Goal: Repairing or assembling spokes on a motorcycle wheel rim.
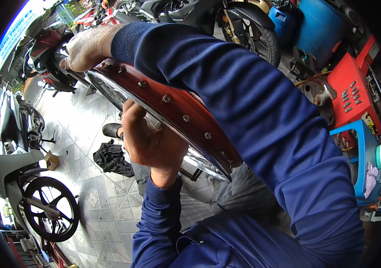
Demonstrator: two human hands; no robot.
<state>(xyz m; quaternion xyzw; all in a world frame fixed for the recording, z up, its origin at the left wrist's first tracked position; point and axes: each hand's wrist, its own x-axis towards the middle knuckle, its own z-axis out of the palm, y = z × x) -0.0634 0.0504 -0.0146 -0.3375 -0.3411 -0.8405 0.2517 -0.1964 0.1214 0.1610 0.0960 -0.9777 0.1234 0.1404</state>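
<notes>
Well, pale grey floor tiles (101,210) spread out below me. On my left stands a grey motorbike (5,167) with a black wheel (51,212). Up on the right is a big blue plastic barrel (317,29).

Right in front of me is a round red metal wheel rim (179,105) with a shiny silver edge. It is tipped on a slant, and its long way runs from far on the left to near on the right, down by my grey trousers (239,192). My dark blue right sleeve (253,98) goes across its red side and hides some of it.

A crumpled black cloth (111,157) lies on the floor, left of my left hand (152,138).

My right hand (88,48) bends over at the rim's far end, so the rim stretches back from it toward me. Its fingertips are hidden, so I cannot tell how tight it is. My left hand is the nearer one, about halfway along. The rim lies just to its right. Its fingers curl by the silver edge, but I cannot tell if they pinch or only touch.

Small silver studs (167,98) sit in a row on the red part.
</notes>
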